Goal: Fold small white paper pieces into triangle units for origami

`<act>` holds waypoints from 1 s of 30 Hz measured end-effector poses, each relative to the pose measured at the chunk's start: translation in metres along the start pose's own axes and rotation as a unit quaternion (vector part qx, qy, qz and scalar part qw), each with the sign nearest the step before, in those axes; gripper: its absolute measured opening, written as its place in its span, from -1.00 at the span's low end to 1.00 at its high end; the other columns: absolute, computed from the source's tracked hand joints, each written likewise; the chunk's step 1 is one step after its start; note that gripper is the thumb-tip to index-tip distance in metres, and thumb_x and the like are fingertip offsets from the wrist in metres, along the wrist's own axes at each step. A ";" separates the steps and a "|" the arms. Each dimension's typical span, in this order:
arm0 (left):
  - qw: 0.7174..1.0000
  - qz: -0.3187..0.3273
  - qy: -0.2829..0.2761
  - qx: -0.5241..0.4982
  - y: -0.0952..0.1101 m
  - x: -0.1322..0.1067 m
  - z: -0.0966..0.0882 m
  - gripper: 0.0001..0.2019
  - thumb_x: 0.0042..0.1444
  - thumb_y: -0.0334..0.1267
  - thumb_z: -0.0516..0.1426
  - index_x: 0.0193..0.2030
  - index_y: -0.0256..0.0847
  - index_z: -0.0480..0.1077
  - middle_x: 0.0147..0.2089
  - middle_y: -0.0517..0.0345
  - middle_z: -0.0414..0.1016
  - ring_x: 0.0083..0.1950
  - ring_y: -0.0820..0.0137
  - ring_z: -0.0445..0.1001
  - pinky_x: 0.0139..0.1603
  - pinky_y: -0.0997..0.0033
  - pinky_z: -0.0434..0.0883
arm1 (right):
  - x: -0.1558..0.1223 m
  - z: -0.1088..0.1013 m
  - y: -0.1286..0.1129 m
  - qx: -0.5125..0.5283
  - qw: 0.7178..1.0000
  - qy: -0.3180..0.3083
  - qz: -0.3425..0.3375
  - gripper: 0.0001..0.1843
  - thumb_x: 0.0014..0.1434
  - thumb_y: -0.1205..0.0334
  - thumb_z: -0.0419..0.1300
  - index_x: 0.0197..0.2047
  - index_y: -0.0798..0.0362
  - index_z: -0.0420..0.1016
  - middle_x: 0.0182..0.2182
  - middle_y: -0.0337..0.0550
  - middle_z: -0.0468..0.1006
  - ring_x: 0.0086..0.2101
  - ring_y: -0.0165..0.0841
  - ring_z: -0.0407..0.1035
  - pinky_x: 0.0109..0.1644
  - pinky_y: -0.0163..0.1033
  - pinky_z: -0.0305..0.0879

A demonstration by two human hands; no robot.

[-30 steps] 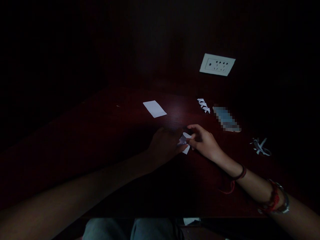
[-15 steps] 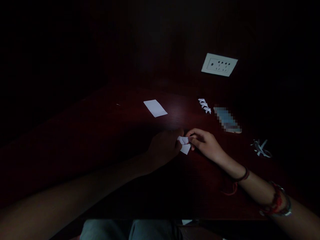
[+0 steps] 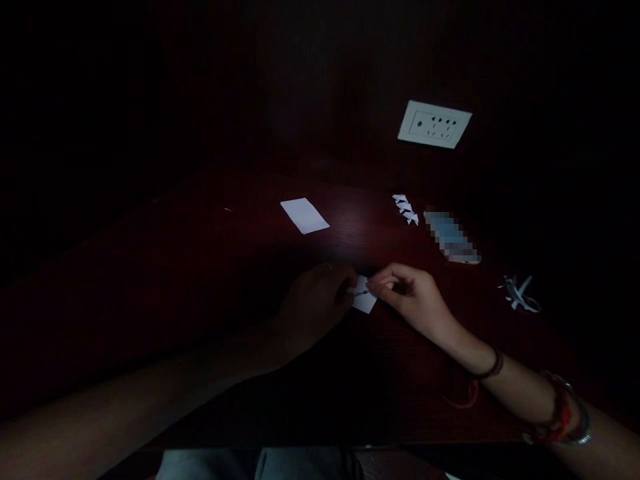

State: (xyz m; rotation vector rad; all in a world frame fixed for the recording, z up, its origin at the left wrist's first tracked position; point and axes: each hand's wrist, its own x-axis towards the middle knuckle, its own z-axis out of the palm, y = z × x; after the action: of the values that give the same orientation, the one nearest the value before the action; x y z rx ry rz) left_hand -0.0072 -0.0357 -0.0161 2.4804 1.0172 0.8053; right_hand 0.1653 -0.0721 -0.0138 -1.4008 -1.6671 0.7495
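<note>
A small piece of white folded paper [image 3: 365, 303] lies low over the dark red table, between my two hands. My left hand [image 3: 320, 300], in shadow, grips its left edge with thumb and fingers. From the other side, my right hand [image 3: 407, 290] pinches the paper's upper right part between thumb and forefinger. A dark, uneven line crosses the middle of the paper. Part of the sheet is hidden behind the fingers. Red and dark cord bracelets circle my right wrist and forearm.
White paper sheets [image 3: 305, 215] lie farther back on the table [image 3: 225, 267]. Several small folded paper pieces [image 3: 405, 209] sit in a row beside a phone [image 3: 451, 237]. At the right is a tangle of pale strips [image 3: 520, 293]. A socket plate [image 3: 435, 125] is on the wall.
Both hands have shifted slightly left and down with the paper. The flap that stood open on it now lies flatter, and my right fingers have moved further over its top.
</note>
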 end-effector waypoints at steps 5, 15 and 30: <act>0.997 0.051 0.062 0.017 0.002 -0.001 -0.002 -0.81 0.03 -0.47 0.01 -0.21 -0.17 0.23 -0.18 0.20 0.36 -0.14 0.43 0.33 -0.11 0.43 0.27 | 0.000 0.003 -0.005 0.062 0.996 0.057 -0.010 -0.80 -0.04 0.27 0.17 -0.27 0.05 0.35 -0.45 -0.23 0.48 -0.54 -0.49 0.25 -0.47 -0.37 0.18; 0.990 0.071 0.113 -0.044 0.006 0.005 -0.008 -0.90 0.04 -0.34 0.10 -0.27 -0.21 0.28 -0.13 0.15 0.25 -0.07 0.41 0.27 -0.05 0.36 0.26 | -0.010 0.003 -0.014 -0.046 0.989 0.091 -0.107 -0.76 0.05 0.30 0.12 -0.16 0.02 0.40 -0.43 -0.25 0.50 -0.51 -0.49 0.24 -0.39 -0.36 0.21; 0.980 0.164 0.112 0.004 0.005 0.005 -0.004 -0.92 0.10 -0.43 0.01 -0.26 -0.26 0.27 -0.15 0.13 0.30 -0.12 0.47 0.30 -0.09 0.44 0.30 | -0.008 0.000 -0.017 -0.107 0.977 0.082 -0.166 -0.84 0.08 0.32 0.09 -0.25 0.05 0.46 -0.34 -0.19 0.51 -0.35 -0.41 0.34 -0.27 -0.31 0.24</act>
State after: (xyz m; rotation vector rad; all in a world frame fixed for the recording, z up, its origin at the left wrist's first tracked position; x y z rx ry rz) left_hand -0.0048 -0.0351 -0.0086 2.6481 0.6824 1.2045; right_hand 0.1572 -0.0832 -0.0007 -1.2438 -1.8271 0.2640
